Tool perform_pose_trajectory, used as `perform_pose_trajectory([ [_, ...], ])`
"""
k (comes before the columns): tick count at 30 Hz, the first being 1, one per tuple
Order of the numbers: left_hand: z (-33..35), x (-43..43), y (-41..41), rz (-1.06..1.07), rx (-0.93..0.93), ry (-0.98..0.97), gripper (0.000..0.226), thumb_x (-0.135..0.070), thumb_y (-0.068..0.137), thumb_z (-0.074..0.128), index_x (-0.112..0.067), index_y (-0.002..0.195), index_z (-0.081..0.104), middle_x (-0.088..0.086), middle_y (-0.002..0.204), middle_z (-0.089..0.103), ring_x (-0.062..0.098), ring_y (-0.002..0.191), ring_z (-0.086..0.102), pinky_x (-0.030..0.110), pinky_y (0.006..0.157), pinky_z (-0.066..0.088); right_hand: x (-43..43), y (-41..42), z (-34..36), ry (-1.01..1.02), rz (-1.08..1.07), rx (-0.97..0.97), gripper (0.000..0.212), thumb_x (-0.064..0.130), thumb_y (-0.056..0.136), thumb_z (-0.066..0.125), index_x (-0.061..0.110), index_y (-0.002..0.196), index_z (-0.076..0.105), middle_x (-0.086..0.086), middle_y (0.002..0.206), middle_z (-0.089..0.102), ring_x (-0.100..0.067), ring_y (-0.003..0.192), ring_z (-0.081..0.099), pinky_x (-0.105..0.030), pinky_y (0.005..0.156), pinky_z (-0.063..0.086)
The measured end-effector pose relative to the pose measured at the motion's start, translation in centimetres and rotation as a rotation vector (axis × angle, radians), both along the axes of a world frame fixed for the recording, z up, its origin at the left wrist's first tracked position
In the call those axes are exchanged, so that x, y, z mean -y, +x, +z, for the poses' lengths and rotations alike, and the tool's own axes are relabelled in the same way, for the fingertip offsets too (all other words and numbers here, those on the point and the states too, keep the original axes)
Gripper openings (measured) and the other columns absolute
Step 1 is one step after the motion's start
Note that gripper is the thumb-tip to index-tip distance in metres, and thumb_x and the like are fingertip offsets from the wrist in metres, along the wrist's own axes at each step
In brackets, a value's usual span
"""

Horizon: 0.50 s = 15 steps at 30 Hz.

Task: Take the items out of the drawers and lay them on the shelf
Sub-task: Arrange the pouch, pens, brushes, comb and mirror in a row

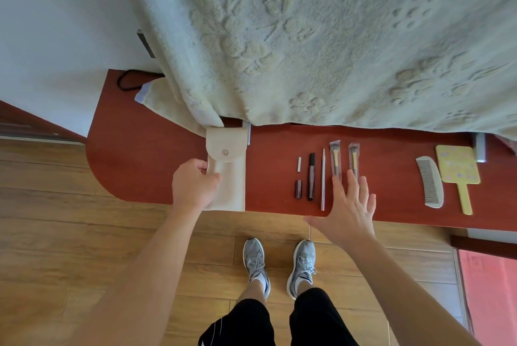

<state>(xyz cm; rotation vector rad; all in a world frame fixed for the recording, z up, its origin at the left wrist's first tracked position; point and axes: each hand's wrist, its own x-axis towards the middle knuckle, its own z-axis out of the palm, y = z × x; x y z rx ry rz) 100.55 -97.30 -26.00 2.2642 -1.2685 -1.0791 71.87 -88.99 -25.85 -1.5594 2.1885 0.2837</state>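
Observation:
A cream fabric pouch (228,166) with a snap button lies on the red-brown shelf (140,155), and my left hand (193,184) grips its left edge. My right hand (349,205) hovers flat with spread fingers over the shelf's front edge, fingertips near two wrapped makeup brushes (335,159). Left of them lie a thin silver stick (323,177), a dark pen-like tube (311,176), a small dark cap (298,189) and a small white piece (299,163). A grey comb (430,184) and a yellow hand mirror (458,172) lie at the right.
A pale fluffy blanket (307,38) hangs over the back of the shelf. A black cord (126,81) lies at the shelf's far left. Wooden floor (70,233) and my two grey shoes are below. A pink mat (489,289) is at the lower right.

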Motion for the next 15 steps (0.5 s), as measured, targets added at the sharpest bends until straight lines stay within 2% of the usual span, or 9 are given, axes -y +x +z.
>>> perform_pose_trajectory([
  [4, 0.08, -0.05, -0.09, -0.01, 0.016, -0.004, 0.025, -0.019, 0.084, 0.071, -0.013, 0.108, 0.068, -0.013, 0.085, 0.063, 0.005, 0.077, 0.059, 0.018, 0.057, 0.04, -0.03, -0.08, -0.07, -0.009, 0.01, 0.004, 0.111, 0.076, 0.065, 0.065, 0.026, 0.152, 0.017, -0.004, 0.162, -0.008, -0.032, 0.148, -0.016, -0.055, 0.12, 0.002],
  [9, 0.23, -0.09, -0.16, -0.004, 0.006, -0.005, 0.024, -0.018, 0.083, 0.072, -0.013, 0.107, 0.068, -0.01, 0.084, 0.066, 0.004, 0.075, 0.06, 0.018, 0.056, 0.04, -0.06, -0.1, -0.09, -0.018, 0.015, 0.009, 0.108, 0.074, 0.068, 0.065, 0.026, 0.152, 0.018, -0.003, 0.162, -0.007, -0.032, 0.148, -0.016, -0.054, 0.12, 0.004],
  [15, 0.93, -0.27, -0.31, 0.058, -0.12, 0.041, 0.009, -0.009, 0.083, 0.07, -0.014, 0.091, 0.068, -0.002, 0.085, 0.071, 0.018, 0.081, 0.068, 0.032, 0.062, 0.052, 0.04, -0.23, -0.18, -0.036, 0.024, 0.018, 0.108, 0.073, 0.068, 0.067, 0.025, 0.152, 0.02, -0.001, 0.163, -0.003, -0.029, 0.149, -0.015, -0.052, 0.121, 0.003],
])
